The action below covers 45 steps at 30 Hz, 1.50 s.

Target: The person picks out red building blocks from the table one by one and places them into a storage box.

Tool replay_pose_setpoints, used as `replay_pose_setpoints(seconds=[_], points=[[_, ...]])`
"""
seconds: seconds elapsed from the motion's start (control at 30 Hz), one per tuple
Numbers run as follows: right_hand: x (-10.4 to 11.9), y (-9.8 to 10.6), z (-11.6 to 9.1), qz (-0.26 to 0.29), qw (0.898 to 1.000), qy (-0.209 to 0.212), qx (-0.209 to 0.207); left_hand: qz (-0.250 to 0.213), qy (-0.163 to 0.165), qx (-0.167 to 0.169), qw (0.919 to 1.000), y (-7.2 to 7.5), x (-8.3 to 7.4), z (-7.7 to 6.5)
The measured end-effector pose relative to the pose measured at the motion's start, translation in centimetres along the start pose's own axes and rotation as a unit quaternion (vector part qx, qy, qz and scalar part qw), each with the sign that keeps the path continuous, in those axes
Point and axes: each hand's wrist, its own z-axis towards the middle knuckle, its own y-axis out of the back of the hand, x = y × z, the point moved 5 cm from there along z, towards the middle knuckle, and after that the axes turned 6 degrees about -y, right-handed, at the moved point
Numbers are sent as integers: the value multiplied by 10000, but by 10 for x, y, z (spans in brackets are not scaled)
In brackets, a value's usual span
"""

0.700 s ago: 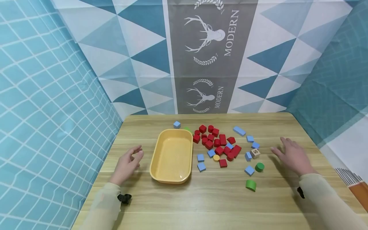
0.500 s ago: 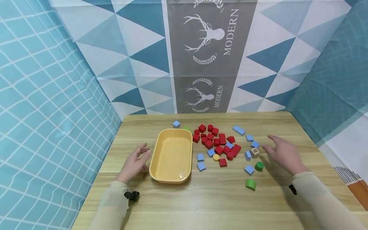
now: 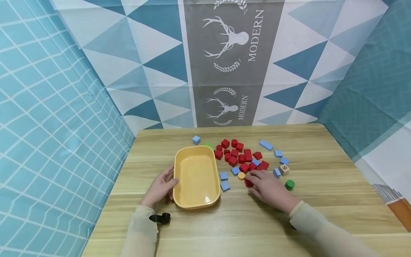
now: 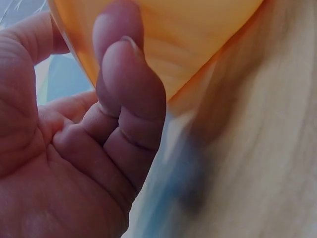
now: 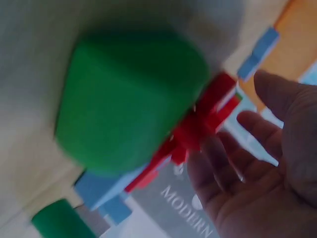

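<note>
At the left of the head view my left hand [image 3: 161,188] holds the left rim of a yellow plastic tray [image 3: 217,167], thumb over the edge and fingers outside. In the left wrist view those fingers lie bent against the tray wall [image 4: 193,29]. My right hand [image 3: 270,188] reaches low over a red block [image 3: 248,182], partly hidden by its fingers. The right wrist view has this hand [image 5: 257,168] with loosely spread fingers beside red blocks [image 5: 218,94], gripping none that I can see. A big green half-round block [image 5: 129,99] fills its foreground.
Several red blocks [image 3: 233,161] cluster right of the tray. Blue blocks [image 3: 223,176], a small yellow disc [image 3: 241,175], a wooden S cube [image 3: 284,169] and a green cylinder [image 3: 289,184] lie around them. A patterned cloth wall [image 3: 224,64] rises behind the table.
My right hand has swept left from the table's right side to the red block. My left hand has moved right onto the tray, which has shifted slightly right.
</note>
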Motion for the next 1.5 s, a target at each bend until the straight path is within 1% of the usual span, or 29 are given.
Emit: replay_pose_setpoints(seconds=[0.07,0.13,0.27,0.33,0.43,0.57,0.63,0.67,0.73,0.8,0.87,0.93,1.03,1.13,1.23,1.3,1.37,1.43,1.5], points=[[5,-5,0,-193,9996,180,-53,-71,-13,-8,10000,1,6,-1],[8,-8,0,-256,9992,300,-36,-244,-4,29,9997,1,10,-3],[14,-10,-1,-228,9985,505,-41,-590,23,86,9982,2,16,-5],[16,-10,-1,-159,9982,568,-53,-643,7,92,9979,3,17,-5],[16,-10,1,18,9990,441,15,-632,-75,117,9979,3,17,-4],[10,-11,3,213,9992,-25,345,-587,-136,170,9980,1,16,-2],[8,-10,5,178,9986,-164,470,-583,-107,168,9981,0,16,-2],[9,-9,7,72,9987,-188,471,-592,-77,156,9981,0,16,-2],[13,-4,13,-75,9993,-163,328,-597,-51,139,9981,-1,16,-2],[23,5,22,-129,9998,-96,97,-582,-61,131,9982,0,16,-2],[40,16,33,-66,9998,2,-182,-564,-103,128,9983,1,16,-2],[62,25,46,124,9991,117,-386,-573,-140,126,9982,1,17,-2],[97,27,66,391,9969,425,-529,-644,-158,150,9977,0,17,-2],[126,15,88,486,9952,730,-431,-671,-121,105,9976,0,17,-1],[143,-6,107,394,9955,853,-104,-640,-97,26,9979,0,16,-1],[148,-23,117,256,9964,777,207,-625,-63,12,9980,0,16,-1],[149,-37,122,96,9965,678,481,-603,-35,46,9982,-1,16,-2],[149,-45,124,-50,9961,599,641,-583,14,24,9983,-1,17,-2],[149,-47,125,-187,9958,590,669,-525,31,-31,9986,0,16,-2]])
